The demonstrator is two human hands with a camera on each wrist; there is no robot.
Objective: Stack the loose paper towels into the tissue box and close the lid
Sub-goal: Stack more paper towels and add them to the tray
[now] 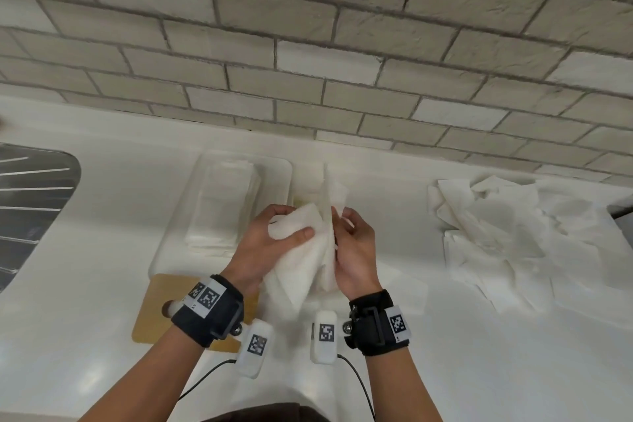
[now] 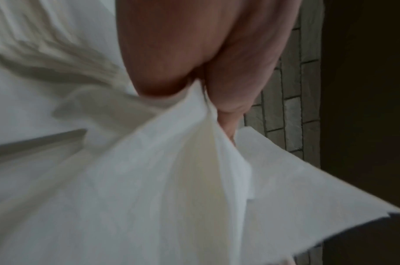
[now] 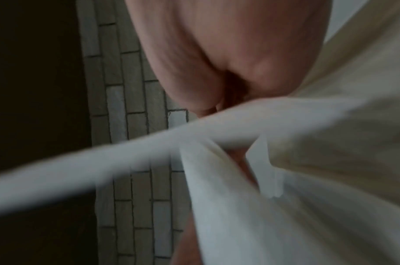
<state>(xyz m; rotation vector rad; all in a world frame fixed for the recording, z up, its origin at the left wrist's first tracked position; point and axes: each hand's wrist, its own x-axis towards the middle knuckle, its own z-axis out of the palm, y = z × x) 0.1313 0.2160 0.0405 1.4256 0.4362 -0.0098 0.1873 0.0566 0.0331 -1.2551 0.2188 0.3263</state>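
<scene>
Both hands hold one white paper towel [image 1: 308, 257] upright above the counter. My left hand [image 1: 274, 236] grips its left side with the thumb pressed across the front. My right hand [image 1: 352, 247] pinches its right edge. Both wrist views show the same towel [image 2: 171, 179] [image 3: 308, 179] close up, blurred, bunched at the fingers. Behind the hands lies a clear tissue box [image 1: 178, 216] with a flat stack of folded towels [image 1: 222, 202] inside. Its wooden lid [image 1: 150, 312] with a slot lies flat on the counter under my left wrist.
A loose heap of paper towels [image 1: 513, 233] sprawls on the white counter [image 1: 102, 267] to the right. A metal sink drainer [image 1: 30, 192] sits at the far left. A brick wall [image 1: 308, 44] backs the counter.
</scene>
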